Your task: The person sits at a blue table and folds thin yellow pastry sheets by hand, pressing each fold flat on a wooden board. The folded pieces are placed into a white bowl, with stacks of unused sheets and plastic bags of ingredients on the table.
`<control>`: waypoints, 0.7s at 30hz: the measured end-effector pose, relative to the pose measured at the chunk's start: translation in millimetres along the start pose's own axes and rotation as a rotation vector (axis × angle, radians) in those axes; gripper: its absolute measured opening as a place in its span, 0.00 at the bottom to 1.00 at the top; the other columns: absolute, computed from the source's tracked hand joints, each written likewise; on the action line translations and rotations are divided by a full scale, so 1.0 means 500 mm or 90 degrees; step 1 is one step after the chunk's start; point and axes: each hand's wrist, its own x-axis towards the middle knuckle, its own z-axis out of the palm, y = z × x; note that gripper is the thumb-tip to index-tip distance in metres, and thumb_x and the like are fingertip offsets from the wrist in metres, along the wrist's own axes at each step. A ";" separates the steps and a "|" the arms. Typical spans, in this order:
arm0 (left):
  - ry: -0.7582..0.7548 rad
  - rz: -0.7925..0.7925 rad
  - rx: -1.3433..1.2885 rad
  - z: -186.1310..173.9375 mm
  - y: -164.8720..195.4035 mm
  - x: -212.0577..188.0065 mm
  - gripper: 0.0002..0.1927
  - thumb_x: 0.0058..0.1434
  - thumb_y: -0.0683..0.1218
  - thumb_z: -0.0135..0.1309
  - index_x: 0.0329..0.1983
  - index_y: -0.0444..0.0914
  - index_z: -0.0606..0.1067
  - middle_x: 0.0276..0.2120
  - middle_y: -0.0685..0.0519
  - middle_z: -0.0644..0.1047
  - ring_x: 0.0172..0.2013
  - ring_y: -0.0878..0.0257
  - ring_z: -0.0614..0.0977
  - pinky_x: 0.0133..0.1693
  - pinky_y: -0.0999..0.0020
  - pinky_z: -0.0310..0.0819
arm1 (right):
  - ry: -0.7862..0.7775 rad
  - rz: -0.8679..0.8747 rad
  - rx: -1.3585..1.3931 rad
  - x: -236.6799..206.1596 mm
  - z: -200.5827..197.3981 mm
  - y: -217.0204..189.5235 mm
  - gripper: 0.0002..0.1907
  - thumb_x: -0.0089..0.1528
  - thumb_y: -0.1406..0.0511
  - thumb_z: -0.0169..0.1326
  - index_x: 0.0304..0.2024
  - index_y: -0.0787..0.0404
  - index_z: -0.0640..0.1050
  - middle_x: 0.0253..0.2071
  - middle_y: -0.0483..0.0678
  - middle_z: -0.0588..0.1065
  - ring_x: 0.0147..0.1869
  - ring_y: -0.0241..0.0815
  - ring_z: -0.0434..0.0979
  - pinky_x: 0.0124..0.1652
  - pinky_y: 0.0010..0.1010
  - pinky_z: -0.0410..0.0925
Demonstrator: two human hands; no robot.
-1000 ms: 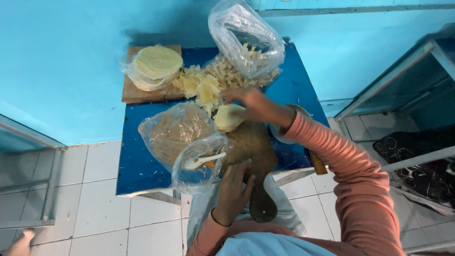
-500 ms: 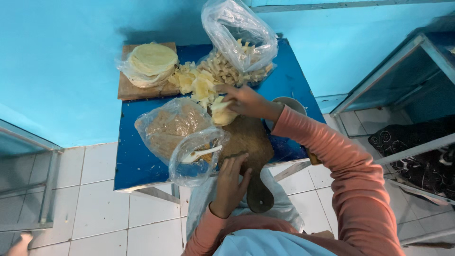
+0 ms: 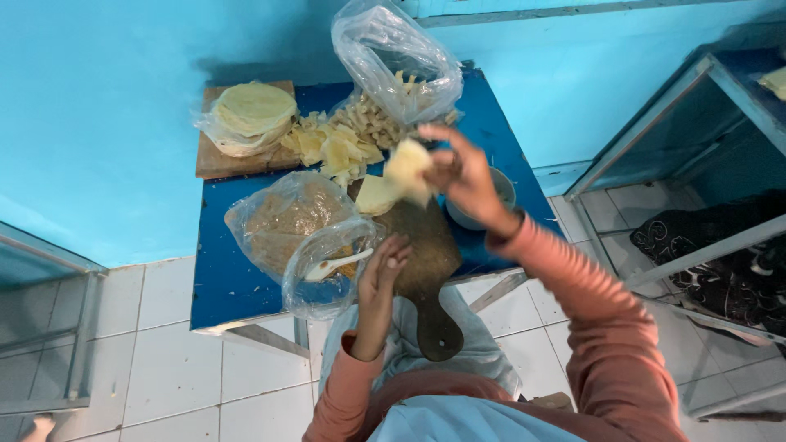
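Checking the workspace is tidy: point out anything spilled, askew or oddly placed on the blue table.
The wooden board sticks out past the blue table edge, handle over the floor. Pale yellow pieces lie loose on the tabletop beside the open bag.

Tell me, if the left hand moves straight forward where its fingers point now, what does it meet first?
The left hand points up the picture, along the dark wooden board. Its fingertips seem to lie on the board's edge, beside the clear bag with the white spoon. Further on, it would probably meet the pale dough piece; depth is uncertain.

wall (image 3: 106, 147): turquoise, far and left | floor (image 3: 155, 368): white tiles, grey grout | desk (image 3: 237, 286): small, blue-topped, centre | metal frame (image 3: 679, 106): blue, right
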 end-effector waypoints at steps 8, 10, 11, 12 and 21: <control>0.046 -0.054 -0.164 0.014 -0.053 -0.049 0.25 0.75 0.49 0.41 0.69 0.30 0.63 0.60 0.46 0.73 0.57 0.62 0.77 0.58 0.66 0.71 | 0.014 -0.165 -0.424 -0.242 0.157 -0.093 0.30 0.57 0.70 0.68 0.60 0.63 0.72 0.58 0.56 0.76 0.58 0.52 0.81 0.51 0.37 0.75; 0.040 -0.049 -0.100 -0.001 -0.064 -0.062 0.23 0.77 0.48 0.42 0.68 0.28 0.67 0.53 0.47 0.76 0.48 0.64 0.76 0.50 0.69 0.71 | 0.053 -0.154 -0.355 -0.253 0.164 -0.095 0.30 0.56 0.69 0.70 0.59 0.64 0.72 0.57 0.53 0.77 0.60 0.53 0.81 0.56 0.39 0.74; 0.035 -0.047 -0.067 -0.006 -0.069 -0.064 0.22 0.78 0.47 0.43 0.67 0.27 0.69 0.49 0.47 0.77 0.43 0.66 0.75 0.46 0.71 0.72 | 0.070 -0.155 -0.330 -0.254 0.165 -0.093 0.30 0.58 0.69 0.70 0.59 0.64 0.71 0.56 0.50 0.78 0.61 0.51 0.82 0.60 0.39 0.74; 0.035 -0.042 -0.049 -0.007 -0.074 -0.068 0.22 0.76 0.47 0.42 0.66 0.29 0.69 0.49 0.50 0.77 0.43 0.67 0.76 0.46 0.72 0.72 | 0.087 -0.153 -0.305 -0.256 0.165 -0.091 0.29 0.59 0.69 0.69 0.60 0.64 0.71 0.55 0.48 0.79 0.62 0.49 0.82 0.63 0.40 0.73; 0.063 -0.038 0.030 -0.009 -0.074 -0.072 0.20 0.75 0.48 0.44 0.61 0.28 0.71 0.48 0.45 0.80 0.46 0.64 0.82 0.48 0.69 0.78 | 0.158 -0.159 -0.342 -0.289 0.187 -0.036 0.31 0.60 0.74 0.66 0.63 0.61 0.70 0.50 0.45 0.81 0.62 0.48 0.81 0.64 0.43 0.71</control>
